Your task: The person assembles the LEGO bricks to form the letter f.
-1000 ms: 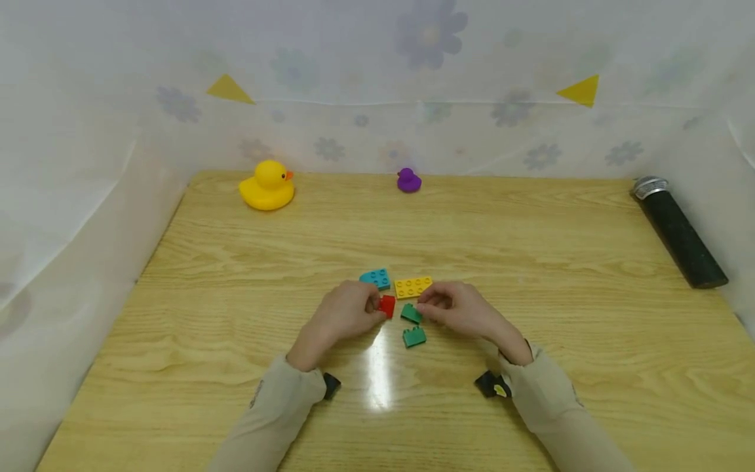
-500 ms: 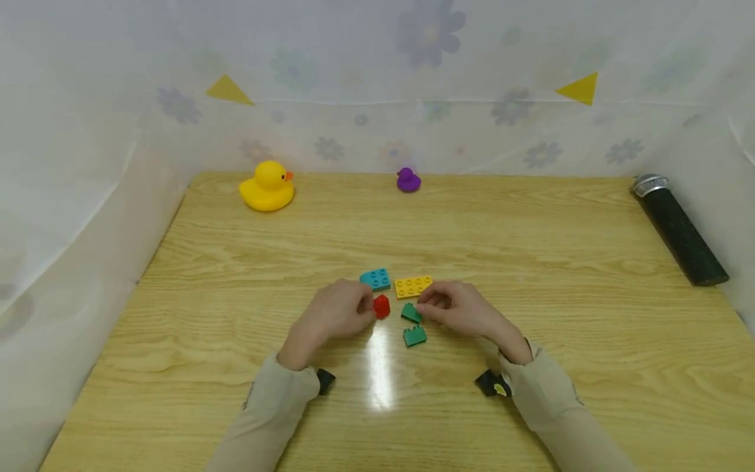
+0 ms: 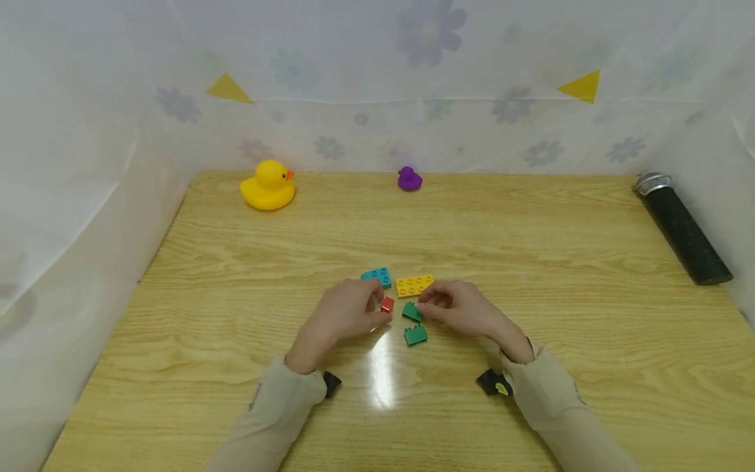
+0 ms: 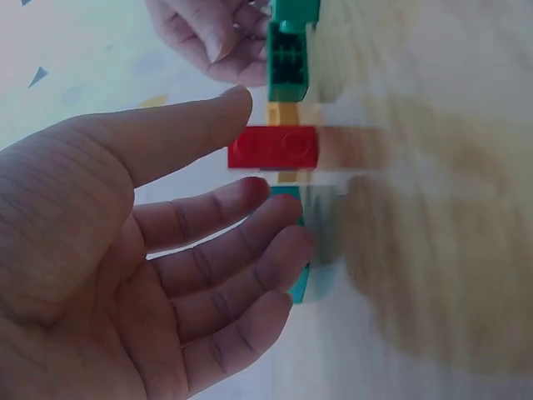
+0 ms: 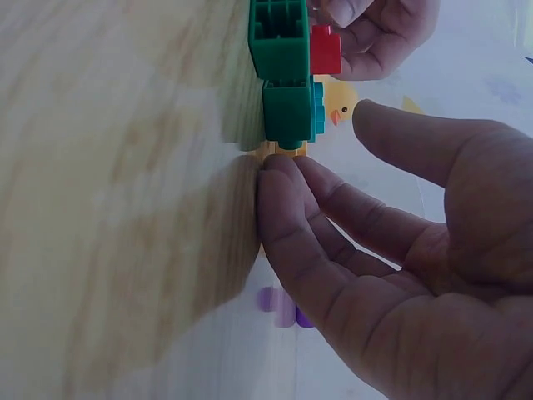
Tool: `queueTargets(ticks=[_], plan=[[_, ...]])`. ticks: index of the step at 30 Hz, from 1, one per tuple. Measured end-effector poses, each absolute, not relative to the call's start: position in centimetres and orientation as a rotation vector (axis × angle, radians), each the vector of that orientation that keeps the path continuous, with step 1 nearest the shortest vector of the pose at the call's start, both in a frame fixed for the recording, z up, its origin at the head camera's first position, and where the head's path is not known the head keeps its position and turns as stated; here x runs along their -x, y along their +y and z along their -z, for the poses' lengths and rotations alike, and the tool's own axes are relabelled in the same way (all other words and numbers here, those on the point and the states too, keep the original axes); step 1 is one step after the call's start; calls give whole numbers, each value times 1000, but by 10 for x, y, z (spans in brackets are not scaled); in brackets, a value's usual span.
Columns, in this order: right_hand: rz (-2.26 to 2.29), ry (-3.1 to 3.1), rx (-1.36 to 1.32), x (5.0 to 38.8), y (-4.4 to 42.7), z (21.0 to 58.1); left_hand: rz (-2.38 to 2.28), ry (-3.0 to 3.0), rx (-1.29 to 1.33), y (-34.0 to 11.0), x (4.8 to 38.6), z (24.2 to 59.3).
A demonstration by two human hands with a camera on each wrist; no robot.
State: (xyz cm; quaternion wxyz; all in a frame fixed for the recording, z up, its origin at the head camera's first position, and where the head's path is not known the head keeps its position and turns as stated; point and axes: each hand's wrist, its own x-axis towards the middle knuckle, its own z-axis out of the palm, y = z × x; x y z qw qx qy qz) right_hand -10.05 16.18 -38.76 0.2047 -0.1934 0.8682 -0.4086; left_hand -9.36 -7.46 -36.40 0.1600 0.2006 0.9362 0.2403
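Change came at the red brick [image 3: 387, 305]: half a second before, in the head view, it had a rounded outline and sat slightly toward 9 o'clock, with the left hand [image 3: 344, 311] drawn that way too; now it showed a squarish, paler top. In the left wrist view it stood on end on the table [image 3: 531, 262], studs toward that hand. Thumb and fingers were spread wide either side of it, with no contact to be seen, so it seemed set down and standing by itself.

The right hand [image 3: 463, 309] had barely shifted. It was loosely parted, holding nothing, beside the upper green brick [image 3: 411, 311]; whether it touched that brick, I could not tell.

With the red brick as hub, the blue brick [image 3: 379, 275] lay at 11 o'clock, the yellow brick [image 3: 409, 286] at 2, the upper green just past 3, and the lower green brick [image 3: 415, 335] between 4 and 5. No two looked joined; for the work in hand, only the red piece's pose had altered.
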Motion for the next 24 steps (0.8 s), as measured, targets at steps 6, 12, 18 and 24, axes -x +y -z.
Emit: queueTargets(ticks=[6,12,18,24], plan=[[1143,2422,553,100,162,388,-759,2700,-504,-69,93,373],[1151,2416,557,101,163,388,-825,2675,-494,-74,96,372],[1179,2374,518,102,163,388,-960,2546,-608,-87,101,371],[1187,2365,502,102,165,390,-935,2481,-775,-99,108,372]])
